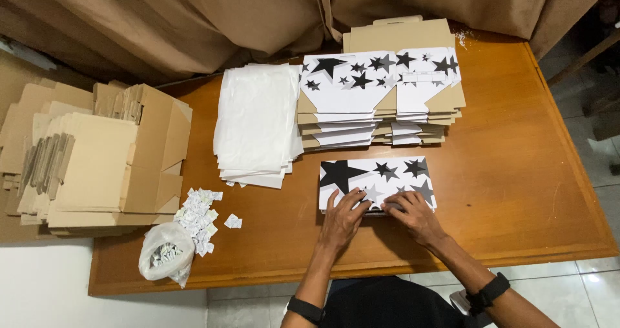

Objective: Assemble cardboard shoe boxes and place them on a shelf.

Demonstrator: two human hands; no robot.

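Brown curtain hangs behind a glossy wooden bench [516, 192], tiled floor showing past its near edge. Both hands are down on a closed white box printed with black and grey stars [378, 179], which sits on the bench right in front of the person. Left hand [343, 217] has its fingers spread flat over the near-left edge of the lid; right hand [413, 213] is flat on the near-right edge. Neither is clenched or gripping, they're just pressing. Looks to me like the closing step, squeezing the front flap down so it seats. I'd guess the next bit needs even pressure along that near edge so the thin card doesn't buckle.

Just beyond the hands is a stack of flat star-printed box blanks [381, 99], matte white outside, brown card inside, with notched flaps. Beyond the left hand is a pile of white tissue-like sheets [255, 124], soft and slightly wavy at the edges. Far off past the left hand sits a heap of plain corrugated cardboard blanks [97, 160], and nearer, a clear plastic bag [165, 254] of small white packets with a scatter of loose packets [200, 218] beside it
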